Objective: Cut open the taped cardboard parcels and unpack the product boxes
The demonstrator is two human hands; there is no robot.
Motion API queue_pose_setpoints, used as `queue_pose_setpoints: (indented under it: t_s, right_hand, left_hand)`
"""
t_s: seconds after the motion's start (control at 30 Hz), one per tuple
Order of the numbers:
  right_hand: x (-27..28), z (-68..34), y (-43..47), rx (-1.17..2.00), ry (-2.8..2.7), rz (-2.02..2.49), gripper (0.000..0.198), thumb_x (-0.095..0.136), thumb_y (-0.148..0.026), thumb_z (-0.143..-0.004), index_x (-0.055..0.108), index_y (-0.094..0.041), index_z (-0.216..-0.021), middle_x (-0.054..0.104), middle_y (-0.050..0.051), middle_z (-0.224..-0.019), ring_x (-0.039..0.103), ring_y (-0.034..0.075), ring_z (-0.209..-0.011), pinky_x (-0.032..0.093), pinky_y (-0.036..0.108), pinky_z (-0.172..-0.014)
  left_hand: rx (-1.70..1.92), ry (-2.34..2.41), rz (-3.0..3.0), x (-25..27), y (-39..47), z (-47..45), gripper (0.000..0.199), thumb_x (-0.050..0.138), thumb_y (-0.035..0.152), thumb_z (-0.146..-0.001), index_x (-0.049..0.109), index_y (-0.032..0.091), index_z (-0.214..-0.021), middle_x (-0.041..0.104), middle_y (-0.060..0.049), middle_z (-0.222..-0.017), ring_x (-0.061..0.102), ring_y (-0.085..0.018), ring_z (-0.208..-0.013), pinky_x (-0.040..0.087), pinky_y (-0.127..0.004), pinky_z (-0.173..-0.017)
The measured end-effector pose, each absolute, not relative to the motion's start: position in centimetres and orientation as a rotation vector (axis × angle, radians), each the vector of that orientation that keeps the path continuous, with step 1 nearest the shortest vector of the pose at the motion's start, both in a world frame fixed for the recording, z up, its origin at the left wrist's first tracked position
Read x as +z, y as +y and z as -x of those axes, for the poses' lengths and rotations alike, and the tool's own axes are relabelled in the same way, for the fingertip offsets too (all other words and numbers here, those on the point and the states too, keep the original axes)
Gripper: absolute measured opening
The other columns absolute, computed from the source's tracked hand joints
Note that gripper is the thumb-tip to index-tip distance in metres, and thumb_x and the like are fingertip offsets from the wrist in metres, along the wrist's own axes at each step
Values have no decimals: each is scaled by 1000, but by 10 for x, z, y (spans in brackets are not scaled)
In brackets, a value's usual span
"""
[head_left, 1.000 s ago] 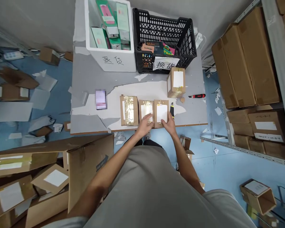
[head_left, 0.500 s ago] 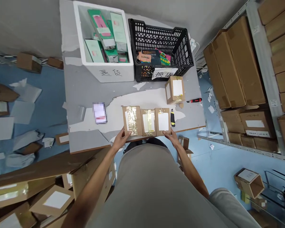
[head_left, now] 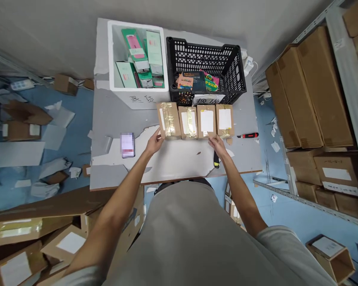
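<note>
Four-sided cardboard boxes with pale labels stand in a row on the table, in front of the crate. My left hand holds the near left corner of the leftmost box, which has shiny tape over it. My right hand has its fingers at the near right corner of the third box. Between these is a narrower taped box. At the right end stands another labelled box, close against the third. A yellow and black utility knife lies partly behind my right hand.
A white foam box with green-and-white cartons stands at the back left. Beside it is a black plastic crate holding colourful packets. A phone lies on the left, a red utility knife on the right. Shelving with cartons rises at right.
Both hands have pushed the three boxes away from the table's front edge, back toward the crate. They now line up beside the fourth box. The camera view has shifted slightly.
</note>
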State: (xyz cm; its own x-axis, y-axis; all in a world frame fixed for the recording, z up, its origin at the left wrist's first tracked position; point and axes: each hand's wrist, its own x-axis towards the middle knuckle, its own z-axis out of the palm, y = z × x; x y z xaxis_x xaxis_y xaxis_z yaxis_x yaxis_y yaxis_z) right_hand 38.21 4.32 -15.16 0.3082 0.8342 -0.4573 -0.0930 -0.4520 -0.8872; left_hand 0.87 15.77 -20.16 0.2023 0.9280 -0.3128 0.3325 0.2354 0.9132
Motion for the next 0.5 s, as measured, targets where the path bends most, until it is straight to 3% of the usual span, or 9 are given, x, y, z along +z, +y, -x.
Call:
queue_pose_setpoints:
  t_s: [0.13,0.27,0.33,0.4,0.5]
  right_hand:
    - [-167,-382,37,1372,-624,1706,118,83,-84,-89,42,-23,-183,56,23,-180,57,36,-169,57,57,-133]
    - [-173,-404,20,1183,-592,1949,153,81,-93,-82,11,-12,-192,28,31,-194,45,42,-177,47,60,-139]
    - [-170,-421,20,929,-679,2126,159,81,-94,-82,5,-6,-191,16,33,-196,26,44,-184,33,62,-147]
    - [-166,-435,29,728,-810,2236,158,83,-92,-84,7,-1,-190,10,34,-197,9,45,-187,24,63,-149]
    - [-162,-443,54,637,-1011,2310,149,84,-87,-89,14,-2,-189,9,36,-196,6,48,-187,25,69,-147]
  left_hand:
    - [718,1573,-1099,-198,155,-47,90,77,26,-94,51,18,-179,76,-19,-158,78,-32,-134,60,-50,-123]
    - [697,1785,-875,-191,122,-81,102,76,22,-97,31,18,-188,48,-26,-185,69,-36,-155,56,-48,-130]
    - [629,1819,-816,-190,102,-98,102,73,25,-101,23,17,-190,38,-29,-190,64,-37,-160,54,-50,-131]
    - [574,1793,-817,-190,84,-118,97,72,27,-104,27,15,-188,40,-30,-189,64,-38,-161,54,-51,-131]
    - [525,1727,-846,-189,67,-149,88,75,26,-102,41,14,-183,48,-30,-184,68,-39,-156,58,-52,-127]
